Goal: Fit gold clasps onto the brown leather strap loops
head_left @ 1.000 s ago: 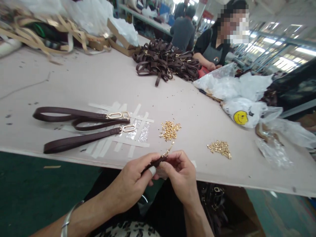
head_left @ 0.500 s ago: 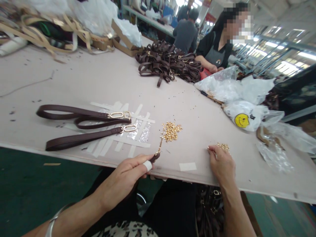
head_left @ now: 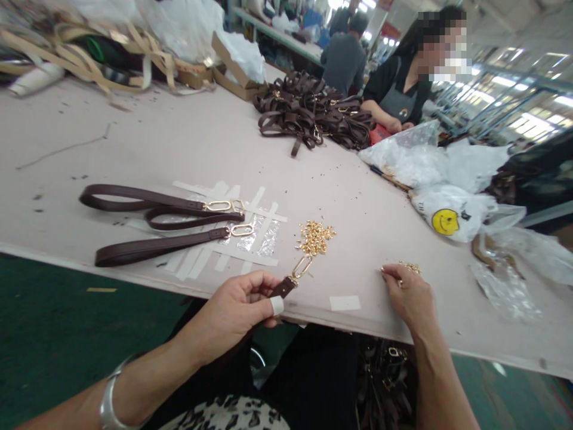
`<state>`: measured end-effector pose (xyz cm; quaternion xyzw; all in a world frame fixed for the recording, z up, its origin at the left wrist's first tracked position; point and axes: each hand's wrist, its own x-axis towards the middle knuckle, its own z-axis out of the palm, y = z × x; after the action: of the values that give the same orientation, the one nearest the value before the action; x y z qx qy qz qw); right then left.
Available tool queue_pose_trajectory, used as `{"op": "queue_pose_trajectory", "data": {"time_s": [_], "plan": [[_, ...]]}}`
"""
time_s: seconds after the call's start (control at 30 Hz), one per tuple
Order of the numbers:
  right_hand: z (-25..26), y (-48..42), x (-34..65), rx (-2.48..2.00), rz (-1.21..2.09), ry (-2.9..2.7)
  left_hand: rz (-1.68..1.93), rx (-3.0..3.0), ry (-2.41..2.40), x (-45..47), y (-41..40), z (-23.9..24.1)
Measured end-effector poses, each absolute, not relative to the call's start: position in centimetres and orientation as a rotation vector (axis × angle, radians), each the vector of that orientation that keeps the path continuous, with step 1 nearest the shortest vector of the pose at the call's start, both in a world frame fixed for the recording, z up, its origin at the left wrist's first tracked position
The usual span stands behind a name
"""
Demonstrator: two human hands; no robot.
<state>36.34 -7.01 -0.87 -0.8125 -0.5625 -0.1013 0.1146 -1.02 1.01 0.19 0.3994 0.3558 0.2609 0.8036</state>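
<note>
My left hand [head_left: 244, 304], white tape around its thumb, grips the end of a dark brown strap [head_left: 283, 288] near the table's front edge. A gold oval clasp [head_left: 302, 266] sticks out from that strap, just below a pile of small gold metal pieces [head_left: 316, 237]. On the right, my right hand [head_left: 409, 295] has thumb and forefinger pinched together beside a smaller gold heap [head_left: 410, 267], which it partly hides. Whatever the fingertips hold is too small to make out. Finished-looking brown wrist straps [head_left: 156, 249] with gold clasps lie at left across taped plastic.
A heap of brown straps [head_left: 313, 113] lies at the far side, near a seated person [head_left: 398, 89]. Plastic bags [head_left: 452, 209] line the right side. Beige strips [head_left: 152, 60] and a cardboard box [head_left: 233, 77] fill the back left. More straps [head_left: 389, 382] hang below the table edge.
My left hand has turned the strap, so its clasp now shows its open oval face. The right hand stays pinched by the small gold heap. The view has shifted slightly left.
</note>
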Motion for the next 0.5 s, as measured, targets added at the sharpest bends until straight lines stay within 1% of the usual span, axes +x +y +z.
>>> {"op": "queue_pose_trajectory", "data": {"time_s": [0.3,0.4,0.5], "plan": [[-0.7,-6.7,36.4,-2.400,-0.353,-1.735,0.565,0.947,0.782,-0.8,0.8,-0.4],[-0.2,-6.6,36.7,-2.396,-0.294,-1.717,0.581,0.923,0.782,-0.5,0.6,-0.5],[0.1,-7.1,34.5,-2.322,-0.164,-1.572,0.591,0.909,0.827,-0.1,0.4,-0.4]]}}
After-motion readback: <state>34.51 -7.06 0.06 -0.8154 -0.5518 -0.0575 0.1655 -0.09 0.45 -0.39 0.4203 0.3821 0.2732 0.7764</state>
